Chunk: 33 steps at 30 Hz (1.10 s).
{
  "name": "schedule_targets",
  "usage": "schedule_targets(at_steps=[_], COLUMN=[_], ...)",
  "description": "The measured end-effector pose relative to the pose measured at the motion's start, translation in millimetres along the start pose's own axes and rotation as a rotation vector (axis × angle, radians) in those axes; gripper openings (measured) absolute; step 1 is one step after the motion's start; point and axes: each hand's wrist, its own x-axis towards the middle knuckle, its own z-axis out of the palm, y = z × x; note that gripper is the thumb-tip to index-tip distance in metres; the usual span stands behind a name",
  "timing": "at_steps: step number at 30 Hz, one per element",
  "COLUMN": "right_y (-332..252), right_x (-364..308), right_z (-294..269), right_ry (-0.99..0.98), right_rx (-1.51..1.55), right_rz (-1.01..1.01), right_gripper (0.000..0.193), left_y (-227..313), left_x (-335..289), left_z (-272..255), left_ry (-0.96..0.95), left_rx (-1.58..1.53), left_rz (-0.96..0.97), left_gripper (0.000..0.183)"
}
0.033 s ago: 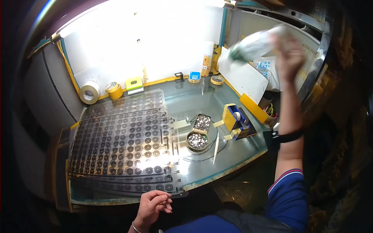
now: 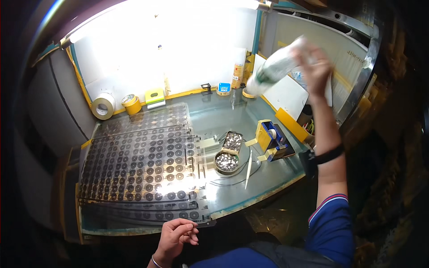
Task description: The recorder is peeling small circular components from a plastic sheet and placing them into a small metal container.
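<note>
My right hand (image 2: 315, 62) is raised high at the upper right and grips a blurred clear plastic bottle (image 2: 272, 67) with a greenish label, tilted with its base pointing left. A black band sits on that wrist. My left hand (image 2: 176, 234) rests at the bench's front edge with its fingers curled. It lies just below the front corner of a stack of clear sheets (image 2: 138, 165) covered with rows of dark round discs. I cannot tell whether its fingers touch the sheets.
A round tin (image 2: 226, 161) and a square tray (image 2: 233, 141) of small shiny parts stand mid-bench, with tweezers (image 2: 248, 169) beside them. A yellow and blue tape dispenser (image 2: 270, 138) is at the right. Tape rolls (image 2: 103, 106) line the back left wall.
</note>
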Motion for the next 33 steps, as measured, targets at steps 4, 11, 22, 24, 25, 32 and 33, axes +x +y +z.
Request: schedule_targets(at_steps=[4, 11, 22, 24, 25, 32, 33], right_y=[24.5, 47.8, -188.1, -202.9, -208.7, -217.6, -217.1], right_x=[-108.3, -137.7, -186.7, -202.1, -212.8, -241.1, -245.6], right_z=[40.4, 65.1, -114.3, -122.9, -126.3, -132.8, -133.1], right_ry=[-0.683, -0.917, -1.194, -1.167, -1.152, -1.028, -0.985], right_rx=[-0.049, 0.041, 0.792, 0.791, 0.819, 0.794, 0.808], right_rz=[0.128, 0.498, 0.237, 0.282, 0.313, 0.332, 0.320], right_gripper=[0.025, 0.024, 0.037, 0.041, 0.044, 0.037, 0.034], left_y=[-2.9, 3.2, -2.0, -1.5, -2.7, -5.5, -7.7], left_x=[2.8, 7.1, 27.7, 26.1, 25.9, 21.1, 21.6], left_z=[6.7, 18.4, 46.3, 45.7, 42.2, 33.9, 32.9], left_ry=[-0.021, 0.004, -0.102, -0.105, -0.146, -0.238, -0.251], left_rx=[-0.007, 0.095, -0.037, -0.025, -0.048, -0.187, -0.292], left_rz=[-0.009, -0.003, -0.104, -0.094, -0.091, -0.190, -0.243], left_gripper=[0.017, 0.021, 0.021, 0.020, 0.020, 0.019, 0.019])
